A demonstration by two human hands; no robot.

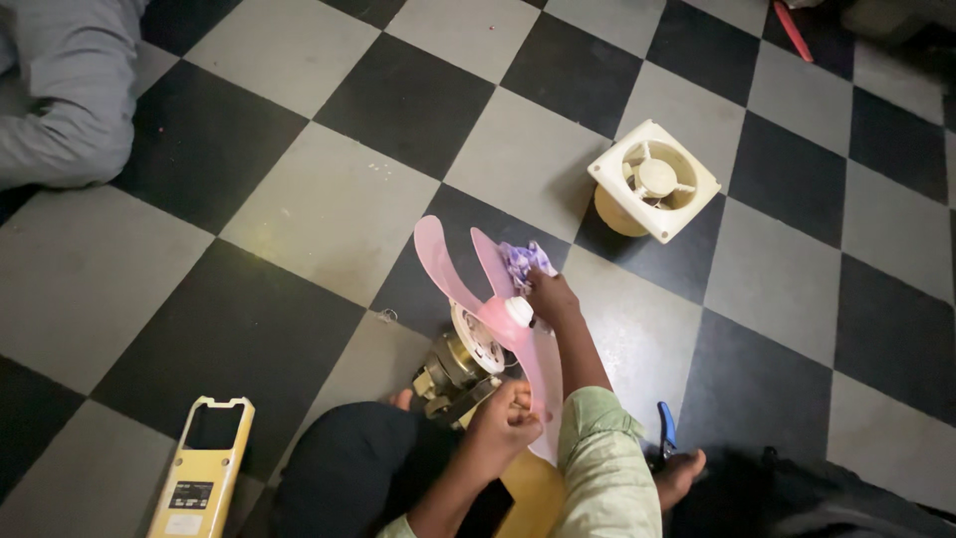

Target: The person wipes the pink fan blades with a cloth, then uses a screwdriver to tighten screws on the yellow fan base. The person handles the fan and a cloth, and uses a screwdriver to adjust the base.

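1. A small fan (488,329) sits low in the middle of the view, over a black and pale grey checkered floor (329,199), propped against the person's dark-trousered knee (349,458).
2. The fan has translucent pink blades (448,264); two rise up and to the left, and a third hangs down towards the person. A white cap (519,311) covers the hub where the blades meet.
3. Behind the blades is a round white motor face, and behind that a brass-coloured metal motor body (453,374) with no casing over it.
4. The right hand (551,297), at the end of a pale green sleeve (602,448), is closed around a crumpled purple-and-white cloth (525,261), pressing it against an upper blade just beside the hub.
5. The left hand (503,426) is curled with fingers pinched on the edge of the lower blade, just in front of the motor.
6. At the bottom left, a yellow, rounded rectangular casing (204,468) lies flat on the floor. It carries a small dark rectangular label (190,495) near its lower end, with a paler one below; the print is too small to read.
7. To the upper right, well apart from the hands, a cream square exhaust fan (653,180) rests tilted on the floor.
8. Blue-handled pliers (665,430) lie near the person's bare foot (679,476) at the lower right.
9. Another person's grey-clothed limb (60,110) shows at the top left corner.
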